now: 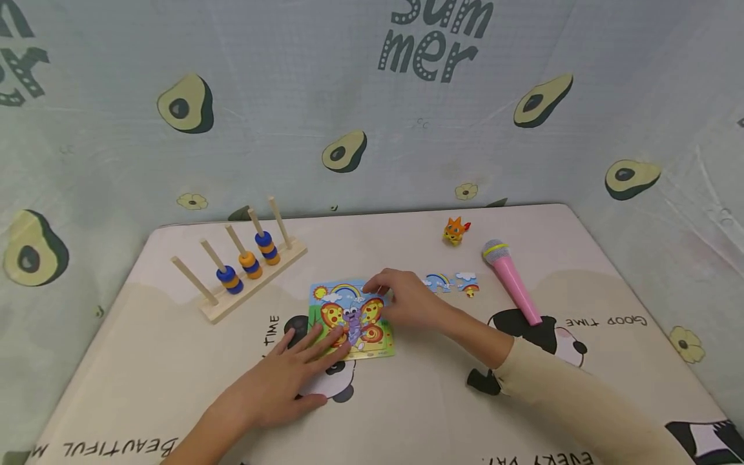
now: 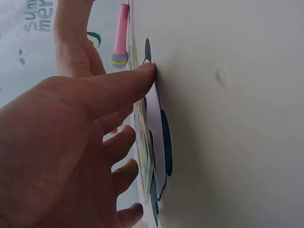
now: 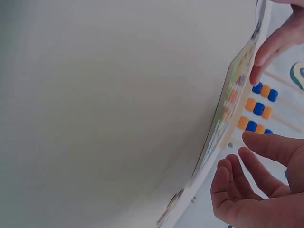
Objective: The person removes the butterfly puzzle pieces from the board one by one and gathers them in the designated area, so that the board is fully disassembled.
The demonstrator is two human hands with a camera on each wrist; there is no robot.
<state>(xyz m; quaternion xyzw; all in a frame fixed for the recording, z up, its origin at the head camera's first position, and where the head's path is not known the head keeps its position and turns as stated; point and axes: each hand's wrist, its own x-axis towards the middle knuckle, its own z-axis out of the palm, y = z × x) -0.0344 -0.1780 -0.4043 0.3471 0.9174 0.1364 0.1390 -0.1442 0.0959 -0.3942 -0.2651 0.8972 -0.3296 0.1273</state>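
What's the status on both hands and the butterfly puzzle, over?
Left hand spread over lower left of butterfly puzzle. Right hand at its upper right, hiding part of that edge. Loose pieces farther right.

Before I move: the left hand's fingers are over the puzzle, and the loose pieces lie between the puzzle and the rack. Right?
Not quite. The head view shows the loose pieces lying between the puzzle and the microphone, not the rack. The left hand does have its fingers over the puzzle.
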